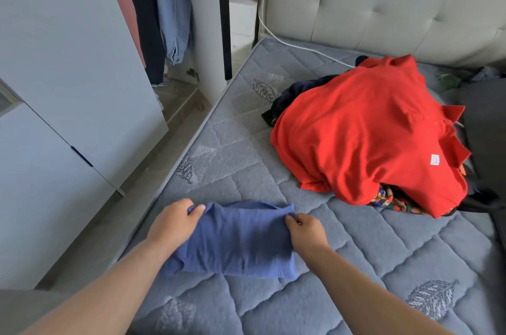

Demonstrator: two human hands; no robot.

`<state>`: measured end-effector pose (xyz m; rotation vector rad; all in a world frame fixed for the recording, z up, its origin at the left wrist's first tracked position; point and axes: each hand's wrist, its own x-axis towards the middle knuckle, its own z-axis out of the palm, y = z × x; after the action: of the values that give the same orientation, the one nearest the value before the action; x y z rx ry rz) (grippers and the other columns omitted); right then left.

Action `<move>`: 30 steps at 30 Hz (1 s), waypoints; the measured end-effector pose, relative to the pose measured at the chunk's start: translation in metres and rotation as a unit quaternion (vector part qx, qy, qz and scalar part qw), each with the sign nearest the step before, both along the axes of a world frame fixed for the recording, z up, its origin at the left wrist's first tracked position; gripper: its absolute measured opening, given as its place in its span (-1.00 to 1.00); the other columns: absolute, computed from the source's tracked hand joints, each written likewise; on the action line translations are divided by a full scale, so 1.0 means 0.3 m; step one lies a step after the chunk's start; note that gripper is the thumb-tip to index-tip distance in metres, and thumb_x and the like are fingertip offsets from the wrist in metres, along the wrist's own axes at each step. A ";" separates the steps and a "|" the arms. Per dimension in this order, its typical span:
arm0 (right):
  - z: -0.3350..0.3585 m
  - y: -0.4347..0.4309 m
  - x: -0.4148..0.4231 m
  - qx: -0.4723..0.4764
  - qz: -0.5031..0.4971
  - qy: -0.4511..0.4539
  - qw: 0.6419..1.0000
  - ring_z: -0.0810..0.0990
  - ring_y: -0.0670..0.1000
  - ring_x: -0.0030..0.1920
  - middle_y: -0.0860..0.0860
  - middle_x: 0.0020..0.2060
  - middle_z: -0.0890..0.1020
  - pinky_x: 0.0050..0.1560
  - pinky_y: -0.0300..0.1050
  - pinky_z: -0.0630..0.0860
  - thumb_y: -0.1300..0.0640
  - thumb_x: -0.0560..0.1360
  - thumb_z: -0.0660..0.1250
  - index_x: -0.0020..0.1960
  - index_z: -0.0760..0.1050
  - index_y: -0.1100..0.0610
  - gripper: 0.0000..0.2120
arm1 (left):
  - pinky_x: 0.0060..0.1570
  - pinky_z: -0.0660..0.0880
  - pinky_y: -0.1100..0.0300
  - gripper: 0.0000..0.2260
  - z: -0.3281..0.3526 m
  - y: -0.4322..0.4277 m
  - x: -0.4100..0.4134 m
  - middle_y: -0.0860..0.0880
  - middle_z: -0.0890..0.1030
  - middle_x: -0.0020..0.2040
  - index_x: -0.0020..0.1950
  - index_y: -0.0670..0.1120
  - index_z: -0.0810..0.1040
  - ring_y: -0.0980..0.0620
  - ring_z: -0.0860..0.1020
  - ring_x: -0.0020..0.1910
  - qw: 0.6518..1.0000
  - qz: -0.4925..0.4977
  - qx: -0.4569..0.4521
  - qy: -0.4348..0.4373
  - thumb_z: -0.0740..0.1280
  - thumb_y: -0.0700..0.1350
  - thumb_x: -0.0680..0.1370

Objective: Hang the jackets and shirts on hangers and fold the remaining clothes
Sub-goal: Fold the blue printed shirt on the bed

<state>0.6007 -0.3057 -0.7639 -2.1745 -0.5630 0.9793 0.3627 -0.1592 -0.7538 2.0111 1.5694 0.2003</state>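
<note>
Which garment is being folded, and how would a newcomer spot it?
On the grey quilted mattress, nearest the camera, lies the blue garment, its far corners pinched by the left hand and right hand. Unlike the red shirt heaped farther back, it lies flat and partly folded.

Looking down at a folded blue garment (238, 239) lying flat on a grey quilted mattress (356, 266). Pinching its far left corner with the left hand (175, 222) and its far right corner with the right hand (306, 230). Showing, beyond the blue garment and to its right, a heap of clothes under a red polo shirt (364, 132), with a patterned piece (388, 199) peeking out at the near edge. Showing, far beyond the blue garment, a pale tufted headboard (383, 0), and beyond it to the left, a wardrobe door (68, 61) beside a hanging denim shirt (172, 11).
</note>
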 end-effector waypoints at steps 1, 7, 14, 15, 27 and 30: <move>-0.020 0.026 0.012 -0.005 -0.008 -0.006 1.000 0.44 -0.07 -0.40 -0.05 -0.45 0.48 -0.40 -0.18 0.31 0.08 0.57 0.27 -0.34 0.41 0.08 -0.70 | -0.28 0.31 0.07 -0.60 -0.019 0.026 0.014 -0.02 0.46 -0.39 -0.35 -0.11 0.32 -0.20 0.51 -0.22 1.000 0.012 0.000 0.009 0.26 0.09 0.58; -0.105 0.125 0.064 -0.087 -0.018 -0.043 0.995 0.58 0.17 -0.07 0.10 -0.20 0.62 -0.14 -0.15 0.37 0.03 0.62 0.13 -0.15 0.54 0.22 -0.66 | -0.04 0.44 -0.07 -0.62 -0.064 0.077 0.067 -0.31 0.61 -0.04 -0.12 -0.26 0.54 -0.32 0.55 0.00 0.991 0.075 0.100 0.043 0.10 -0.02 0.66; -0.156 0.086 0.059 -0.065 -0.027 -0.103 0.992 0.52 0.10 -0.20 0.01 -0.31 0.55 -0.28 -0.12 0.29 -0.01 0.62 0.14 -0.28 0.42 0.16 -0.62 | 0.39 0.19 -0.15 -0.55 -0.165 -0.131 0.073 -0.14 0.51 0.36 0.28 -0.15 0.58 -0.12 0.46 0.36 0.912 -0.314 0.244 0.106 0.14 0.04 0.52; -0.164 0.081 0.057 -0.065 -0.029 -0.105 0.992 0.50 0.07 -0.25 -0.01 -0.35 0.53 -0.34 -0.13 0.27 -0.02 0.62 0.15 -0.30 0.41 0.14 -0.62 | 0.40 0.16 -0.15 -0.49 -0.186 -0.132 0.062 -0.16 0.48 0.38 0.33 -0.15 0.54 -0.14 0.45 0.37 0.922 -0.287 0.210 0.153 0.11 0.08 0.52; -0.172 0.099 0.090 -0.094 -0.027 -0.103 0.990 0.62 0.19 -0.15 0.09 -0.32 0.59 -0.19 -0.08 0.46 -0.08 0.57 0.23 -0.32 0.42 0.11 -0.64 | 0.51 -0.06 -0.13 -0.28 -0.234 -0.012 -0.072 -0.11 0.12 0.57 0.56 -0.16 0.11 -0.09 0.08 0.56 0.951 -0.184 0.110 0.221 -0.20 0.21 0.51; -0.136 0.057 0.039 -0.081 -0.086 -0.088 0.989 0.57 0.16 -0.11 0.05 -0.24 0.60 -0.17 -0.10 0.34 -0.18 0.54 0.23 -0.18 0.45 0.14 -0.62 | 0.45 0.10 -0.21 -0.35 -0.187 -0.062 -0.025 -0.23 0.31 0.48 0.47 -0.27 0.32 -0.19 0.27 0.48 0.951 -0.187 0.171 0.175 0.03 0.13 0.52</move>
<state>0.6125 -0.2885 -0.8046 -2.4255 -0.3780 0.7682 0.3553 -0.1780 -0.8099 2.6962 1.3841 -0.0415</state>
